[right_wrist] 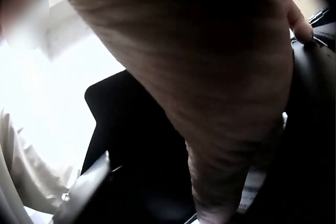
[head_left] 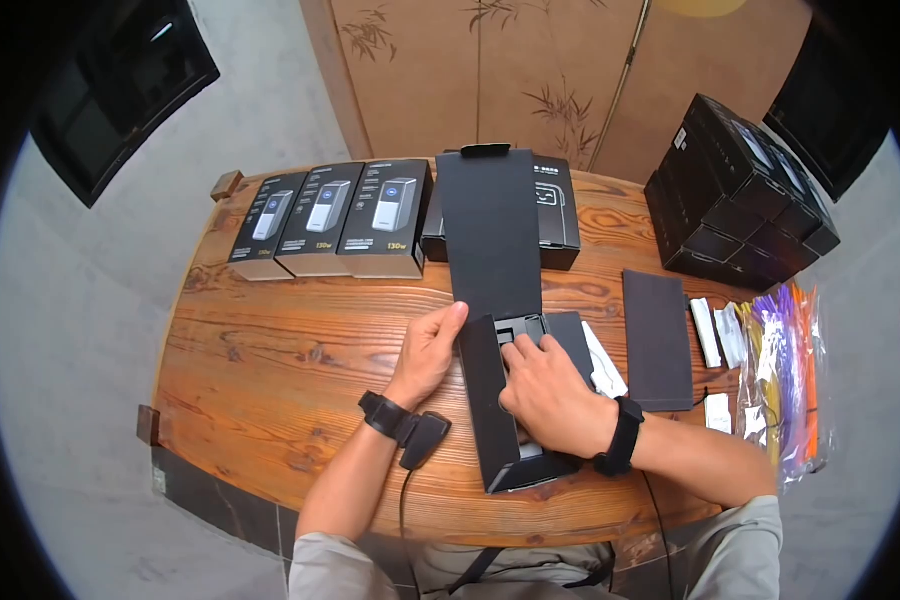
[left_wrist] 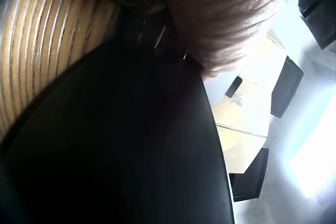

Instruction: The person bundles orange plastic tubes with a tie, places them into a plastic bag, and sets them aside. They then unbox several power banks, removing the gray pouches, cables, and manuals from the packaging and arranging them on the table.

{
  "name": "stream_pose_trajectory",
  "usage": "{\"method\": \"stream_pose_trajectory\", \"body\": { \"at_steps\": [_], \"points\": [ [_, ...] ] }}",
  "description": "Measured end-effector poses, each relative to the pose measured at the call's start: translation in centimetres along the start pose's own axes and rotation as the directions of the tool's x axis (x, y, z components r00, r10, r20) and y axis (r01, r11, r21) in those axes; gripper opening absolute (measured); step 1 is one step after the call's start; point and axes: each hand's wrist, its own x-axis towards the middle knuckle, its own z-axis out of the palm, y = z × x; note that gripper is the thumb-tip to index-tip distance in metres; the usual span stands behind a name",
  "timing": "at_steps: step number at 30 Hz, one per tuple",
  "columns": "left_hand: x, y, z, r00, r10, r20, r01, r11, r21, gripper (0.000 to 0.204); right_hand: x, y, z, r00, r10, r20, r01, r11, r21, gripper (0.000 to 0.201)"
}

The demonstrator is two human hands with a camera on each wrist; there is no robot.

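A tall black box lies on the table in front of the person, its long lid flap folded out toward the back. At the box's upper left edge is the left hand, thumb along the rim and fingers lower down beside the wall. In the left wrist view the black wall runs up between thumb and fingers. Reaching into the box from the right, the right hand has bent fingers near a dark insert. Its fingertips are hidden inside, and I cannot tell what they hold.
Three product boxes stand at the back left. Behind the flap is another black box, with stacked black boxes at the back right. A dark grey sleeve, white packets and bagged coloured strips lie on the right.
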Motion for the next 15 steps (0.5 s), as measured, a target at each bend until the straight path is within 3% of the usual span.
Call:
{"method": "stream_pose_trajectory", "body": {
  "at_steps": [3,6,15],
  "points": [
    [-0.03,0.14,0.11,1.000,-0.002,-0.003,0.002,1.000,-0.012,0.043,0.28,-0.04,0.02,0.999,0.005,0.054,-0.005,1.000,-0.008,0.014],
    [-0.05,0.19,-0.01,1.000,-0.004,0.005,0.004,1.000,0.000,0.043,0.83,-0.36,-0.23,0.980,0.035,0.197,-0.025,0.998,-0.055,0.022],
    [-0.16,0.20,-0.48,0.998,-0.037,0.048,0.038,0.999,-0.018,0.039,0.34,0.01,0.49,0.995,0.042,0.094,-0.042,0.999,-0.006,0.019]
  ]
}}
